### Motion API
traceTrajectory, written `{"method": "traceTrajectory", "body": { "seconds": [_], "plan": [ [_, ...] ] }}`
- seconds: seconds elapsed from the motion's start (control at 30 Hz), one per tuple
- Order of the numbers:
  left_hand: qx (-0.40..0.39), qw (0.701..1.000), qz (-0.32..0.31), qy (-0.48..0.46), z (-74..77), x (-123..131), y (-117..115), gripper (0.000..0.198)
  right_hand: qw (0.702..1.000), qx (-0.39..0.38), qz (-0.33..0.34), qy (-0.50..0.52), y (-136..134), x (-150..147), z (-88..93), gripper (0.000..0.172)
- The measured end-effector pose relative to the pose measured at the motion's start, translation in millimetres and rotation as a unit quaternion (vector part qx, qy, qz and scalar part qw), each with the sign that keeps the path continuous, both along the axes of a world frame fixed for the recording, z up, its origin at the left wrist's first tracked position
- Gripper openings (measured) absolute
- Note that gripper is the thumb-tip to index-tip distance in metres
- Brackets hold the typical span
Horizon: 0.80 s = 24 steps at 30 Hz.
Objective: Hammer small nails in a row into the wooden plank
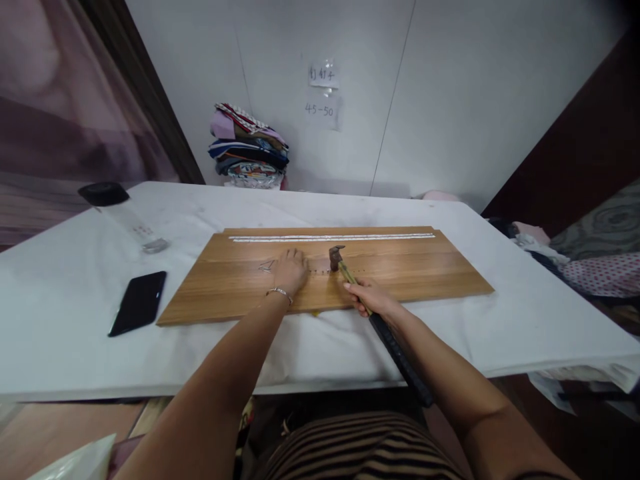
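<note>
Steel-headed hammer (336, 255) is clenched by the handle in my right grip (373, 300), its head over the wooden board (425, 270) just ahead. My left grip (290, 270) rests on the board beside it; I cannot tell whether it pinches anything. A black phone (139, 301) lies farther left on the desk (525, 313).

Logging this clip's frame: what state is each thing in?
hammer, gripped by right hand, head over board
left hand, resting on board
board, flat on table
phone, flat, screen dark
jar, on its side, lid on
cloths, folded, stacked
</note>
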State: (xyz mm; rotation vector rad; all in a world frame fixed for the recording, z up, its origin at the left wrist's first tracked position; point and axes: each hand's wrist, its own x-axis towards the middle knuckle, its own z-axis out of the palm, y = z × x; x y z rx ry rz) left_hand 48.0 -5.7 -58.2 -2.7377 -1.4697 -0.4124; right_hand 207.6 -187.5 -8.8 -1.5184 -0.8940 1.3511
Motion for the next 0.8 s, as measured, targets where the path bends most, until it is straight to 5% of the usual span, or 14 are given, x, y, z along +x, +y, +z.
{"method": "traceTrajectory", "body": {
  "seconds": [0.27,0.8],
  "plan": [
    [-0.004,1.0,0.004,0.006,7.0,-0.9,-4.2,0.034,1.0,0.006,-0.012,0.008,1.4,2.5,-4.5,0.037],
    [0.002,1.0,-0.004,-0.005,-1.9,-1.0,2.8,0.035,1.0,0.0,0.003,0.004,-1.7,-0.2,2.6,0.039]
  ]
}}
